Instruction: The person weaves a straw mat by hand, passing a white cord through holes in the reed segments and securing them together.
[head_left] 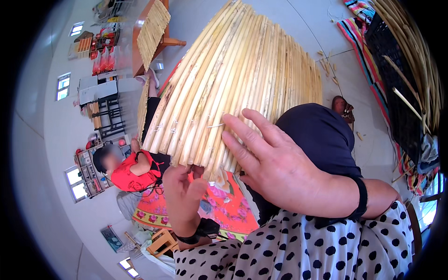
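Note:
A mat of pale reed stalks [233, 79], bound side by side with thin thread, lies tilted across my dark-trousered knee [322, 135]. My right hand [270, 163] rests flat on the mat's near right edge, fingers spread over the stalk ends. My left hand [184, 191] is under the mat's lower edge, fingers curled up against the stalk tips. Both wrists wear black bands, and my polka-dot sleeves [303, 247] fill the lower frame.
Another person in a red top [128, 170] sits at the left beside a floral cloth [219, 210]. A second reed mat [151, 30] lies on a wooden frame farther off. Loose reeds and a black crate [396, 79] stand at right on a striped cloth. A small wooden stool [161, 240] is below.

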Available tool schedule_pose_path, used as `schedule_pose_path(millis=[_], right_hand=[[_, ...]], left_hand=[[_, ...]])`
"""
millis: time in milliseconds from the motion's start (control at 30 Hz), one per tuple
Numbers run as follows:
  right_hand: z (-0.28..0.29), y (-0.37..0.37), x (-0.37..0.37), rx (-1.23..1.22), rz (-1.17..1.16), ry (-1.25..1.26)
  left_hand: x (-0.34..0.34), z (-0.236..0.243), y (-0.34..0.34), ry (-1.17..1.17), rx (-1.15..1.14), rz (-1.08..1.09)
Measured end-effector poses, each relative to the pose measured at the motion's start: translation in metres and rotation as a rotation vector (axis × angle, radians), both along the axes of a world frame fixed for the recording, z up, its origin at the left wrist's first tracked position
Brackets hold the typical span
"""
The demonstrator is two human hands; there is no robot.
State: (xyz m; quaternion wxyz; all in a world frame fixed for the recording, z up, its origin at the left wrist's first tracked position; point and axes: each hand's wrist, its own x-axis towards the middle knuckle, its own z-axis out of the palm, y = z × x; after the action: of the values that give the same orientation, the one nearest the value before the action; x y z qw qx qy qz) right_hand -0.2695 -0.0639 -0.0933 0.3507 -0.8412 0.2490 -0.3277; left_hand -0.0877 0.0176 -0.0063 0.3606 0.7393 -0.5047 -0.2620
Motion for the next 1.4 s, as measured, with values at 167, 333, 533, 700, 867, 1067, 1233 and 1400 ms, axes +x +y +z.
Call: schedule_pose_path(millis=[167,333,533,700,867,1067,1233,1400], right_hand=[[0.003,0.003,-0.009,0.026,-0.044,0.083],[0.001,0.005,-0.013,0.018,-0.05,0.103],[0.001,0.003,-0.012,0.023,-0.063,0.088],[0.003,0.005,-0.01,0.01,-0.016,0.12],[0.002,0.006,-0.011,0.002,-0.001,0.158],[0.002,0.007,-0.009,-0.012,0.013,0.185],[0.001,0.009,-0.008,-0.027,0.003,0.202],[0.003,0.009,-0.009,-0.035,-0.002,0.189]], left_hand=[[-0.026,0.003,-0.019,-0.209,0.239,0.027],[-0.025,-0.003,-0.015,-0.127,0.191,0.045],[-0.024,0.001,-0.026,-0.203,0.243,-0.03],[-0.018,0.0,-0.021,-0.118,0.236,-0.024],[-0.016,-0.009,-0.02,0.049,0.193,0.014],[-0.009,-0.012,-0.013,0.015,0.178,0.002],[-0.006,-0.013,-0.018,-0.023,0.198,-0.068],[0.015,-0.003,-0.002,0.088,0.14,-0.118]])
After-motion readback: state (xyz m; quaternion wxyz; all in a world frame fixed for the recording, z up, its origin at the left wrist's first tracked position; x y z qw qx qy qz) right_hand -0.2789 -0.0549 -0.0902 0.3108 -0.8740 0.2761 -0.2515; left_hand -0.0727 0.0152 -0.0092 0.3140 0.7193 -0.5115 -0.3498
